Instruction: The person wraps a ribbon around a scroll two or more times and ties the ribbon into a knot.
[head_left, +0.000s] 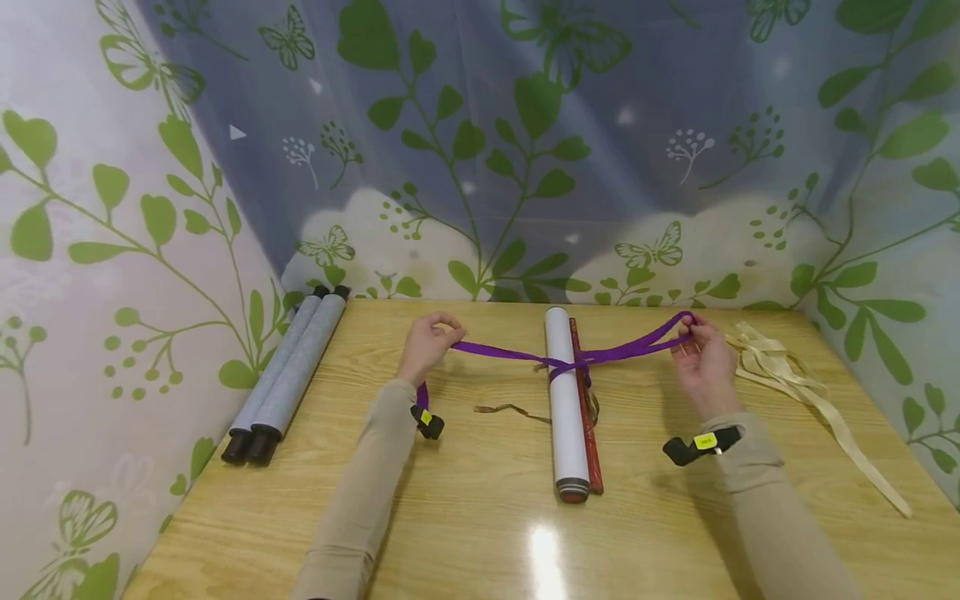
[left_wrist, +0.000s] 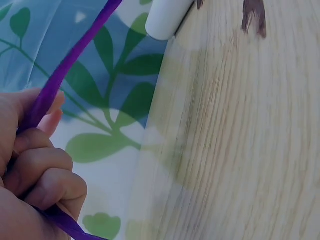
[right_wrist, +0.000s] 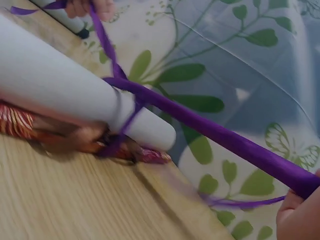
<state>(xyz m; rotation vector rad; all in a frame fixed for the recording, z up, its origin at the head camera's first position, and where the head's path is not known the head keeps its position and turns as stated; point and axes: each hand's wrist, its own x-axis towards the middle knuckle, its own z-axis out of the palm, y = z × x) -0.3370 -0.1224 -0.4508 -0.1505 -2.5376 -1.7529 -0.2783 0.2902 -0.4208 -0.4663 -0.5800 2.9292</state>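
Observation:
Between my two hands stretches a purple ribbon (head_left: 498,352), looped round the upper part of a white roll (head_left: 566,425) and a thin red patterned rod (head_left: 588,450) lying along its right side. On the left, my left hand (head_left: 429,348) pinches one length, its fingers curled round the ribbon (left_wrist: 70,62) in the left wrist view; a tail hangs below. My right hand (head_left: 707,367) holds a doubled length at the right. In the right wrist view the ribbon (right_wrist: 210,125) crosses itself above the roll (right_wrist: 55,75). A brown cord (head_left: 513,409) lies beside the roll.
Two grey rolls with black ends (head_left: 296,379) lie side by side at the table's left edge. A tangle of cream ribbon (head_left: 787,367) rests at the right, trailing forward. Behind the wooden table (head_left: 465,517) hangs a leaf-patterned cloth (head_left: 480,167).

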